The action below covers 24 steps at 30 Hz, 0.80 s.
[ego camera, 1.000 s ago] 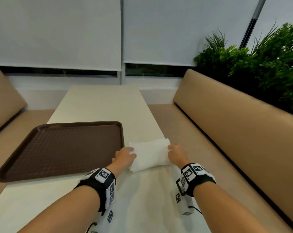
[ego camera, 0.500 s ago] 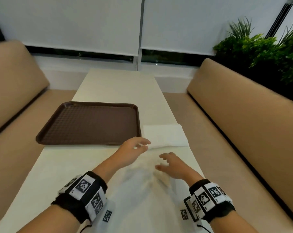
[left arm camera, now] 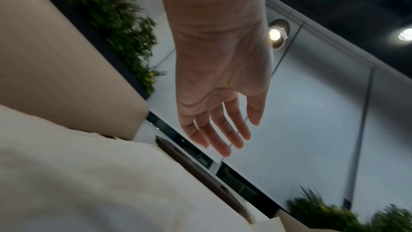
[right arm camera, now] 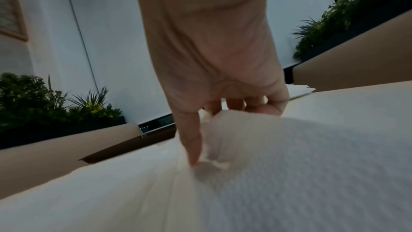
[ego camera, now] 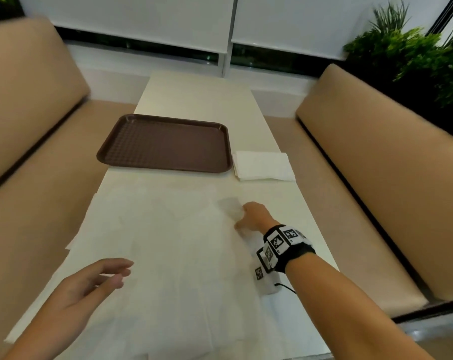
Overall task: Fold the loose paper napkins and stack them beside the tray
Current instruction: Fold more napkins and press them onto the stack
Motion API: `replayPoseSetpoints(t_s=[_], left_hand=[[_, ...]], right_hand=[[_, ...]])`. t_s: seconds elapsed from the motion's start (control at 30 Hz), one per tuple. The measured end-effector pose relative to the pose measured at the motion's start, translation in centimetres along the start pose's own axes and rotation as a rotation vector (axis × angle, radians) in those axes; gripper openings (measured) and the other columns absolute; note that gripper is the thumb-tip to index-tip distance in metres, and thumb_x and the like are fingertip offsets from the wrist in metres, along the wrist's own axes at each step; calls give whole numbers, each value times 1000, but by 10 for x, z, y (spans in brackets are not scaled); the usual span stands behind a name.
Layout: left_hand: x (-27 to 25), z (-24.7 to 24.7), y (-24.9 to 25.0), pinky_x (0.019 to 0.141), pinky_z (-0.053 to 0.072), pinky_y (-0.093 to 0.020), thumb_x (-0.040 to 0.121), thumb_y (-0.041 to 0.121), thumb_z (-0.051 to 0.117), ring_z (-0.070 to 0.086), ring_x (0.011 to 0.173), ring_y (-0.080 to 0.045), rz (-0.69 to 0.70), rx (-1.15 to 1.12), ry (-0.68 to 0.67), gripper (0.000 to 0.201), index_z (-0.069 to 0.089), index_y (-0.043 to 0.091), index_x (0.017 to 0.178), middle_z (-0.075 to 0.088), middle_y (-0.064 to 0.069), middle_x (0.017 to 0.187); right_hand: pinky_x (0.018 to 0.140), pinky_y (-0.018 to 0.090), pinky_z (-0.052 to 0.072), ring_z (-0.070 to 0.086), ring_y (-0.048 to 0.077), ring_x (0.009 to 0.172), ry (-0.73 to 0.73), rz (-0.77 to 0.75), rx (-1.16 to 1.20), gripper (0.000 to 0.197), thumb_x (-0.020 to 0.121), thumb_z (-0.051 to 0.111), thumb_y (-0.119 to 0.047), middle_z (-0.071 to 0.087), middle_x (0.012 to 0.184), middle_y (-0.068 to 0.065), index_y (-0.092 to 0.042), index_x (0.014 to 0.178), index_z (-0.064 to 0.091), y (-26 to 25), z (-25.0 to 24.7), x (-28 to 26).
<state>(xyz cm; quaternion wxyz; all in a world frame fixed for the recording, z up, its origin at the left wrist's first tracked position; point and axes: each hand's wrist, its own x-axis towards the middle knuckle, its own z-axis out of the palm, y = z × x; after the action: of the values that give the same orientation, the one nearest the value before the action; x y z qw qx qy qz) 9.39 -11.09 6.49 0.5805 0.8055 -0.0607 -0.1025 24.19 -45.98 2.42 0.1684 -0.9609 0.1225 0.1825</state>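
1. We see one long cream table [ego camera: 194, 100] between two tan booth benches [ego camera: 376, 157], with window blinds [ego camera: 131, 19] at the far end and green plants [ego camera: 412, 58] behind the right bench.
2. One brown tray [ego camera: 165, 144] sits on the far half of the table, toward the left — nothing on it.
3. One stack of folded napkins [ego camera: 263, 166] lies just beside the tray's right edge, flat on the table; we can't count the layers in the head view, and the right wrist view shows only several edges [right arm camera: 300, 90].
4. Loose paper napkins [ego camera: 152, 242] are spread flat over the near half of the table, overlapping; their edges blend with the tabletop, so we can't give a count. Some corners hang past the left table edge.
5. Right hand [ego camera: 254, 216] is down on the loose napkins near the right side — the right wrist view shows a fingertip [right arm camera: 194, 158] pressing into the paper and the other fingers curled around a raised bunch of it, so it is grasping a loose napkin.
6. Left hand [ego camera: 87, 289] hovers above the near-left napkins, fingers [left arm camera: 223, 130] straight and spread, holding nothing.
7. One wrist band with black-and-white markers [ego camera: 282, 245] is on the right forearm.
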Motion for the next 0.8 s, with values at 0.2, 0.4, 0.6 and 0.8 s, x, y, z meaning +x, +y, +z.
replayPoseSetpoints(t_s=[0.2,0.4,0.6,0.8], left_hand=[[-38,-24,-10,74,46,-5,65,71,65,65,80,-3,0,-82,167,41,71,42,93,71,10,95],[-24,-15,17,82,46,-11,91,13,59,63,89,-2,83,-103,159,22,70,32,93,69,11,101],[19,20,60,97,46,-39,76,52,65,61,107,-11,174,-78,2,29,65,46,104,64,16,116],[53,80,87,107,29,-28,71,43,68,29,134,0,179,-242,-47,77,27,55,135,21,15,153]], right_hand=[[75,29,39,58,27,92,307,-134,267,41,86,67,-37,61,94,8,2,101,64,-8,-39,-29],[87,44,55,69,25,92,316,-334,561,26,85,68,-29,72,102,7,-8,101,69,-26,-97,-89],[76,34,58,70,18,86,152,-480,914,17,94,56,-17,72,101,4,-12,109,64,-38,-130,-143],[66,27,57,69,14,76,84,-506,1249,16,97,48,-13,73,87,1,-12,106,61,-41,-112,-174]])
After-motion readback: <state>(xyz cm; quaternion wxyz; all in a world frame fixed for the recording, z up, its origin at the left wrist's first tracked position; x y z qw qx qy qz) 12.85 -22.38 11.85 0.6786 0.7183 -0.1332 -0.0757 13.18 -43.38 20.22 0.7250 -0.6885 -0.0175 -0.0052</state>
